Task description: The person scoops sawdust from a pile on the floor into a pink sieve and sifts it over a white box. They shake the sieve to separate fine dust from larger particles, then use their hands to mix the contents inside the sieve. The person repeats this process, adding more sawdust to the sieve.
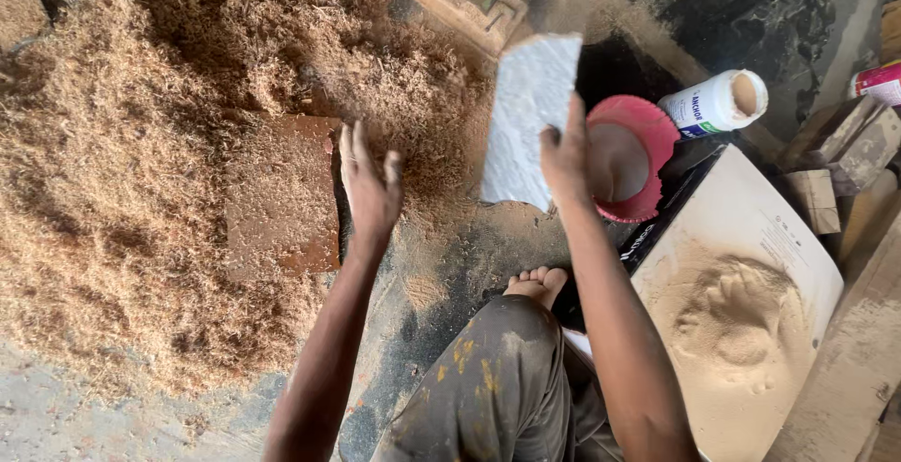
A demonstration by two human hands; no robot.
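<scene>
The pale flat slab (530,115) is a long, thin rectangular piece, whitish-grey with a mottled, fibrous-looking face, held tilted on end above the floor, its far corner up near a wooden rail (441,7) and its near edge low by the dusty ground. The right hand (566,157) has it by the right edge, fingers clamped on it with the thumb on the facing side. That grip takes only one edge of a broad piece, so I judge it could swing or slip out and drop onto the red bowl (627,160) just to its right, or strike the bare foot (537,285) below (the toes sit close under the hand). The slab looks thin enough to crack if it lands on a corner.

The left hand (369,185) is free, fingers apart and palm open, hovering above a reddish-brown board (282,197) half buried in the wood shavings (122,161) heaped across the left of the floor; a careless sweep there could push shavings over the board.

Right of the bowl lies a white jar (715,103) on its side, and nearer, a white tray (807,265) carrying a mound of fine sawdust (737,321) that a knock from the right forearm could spill
</scene>
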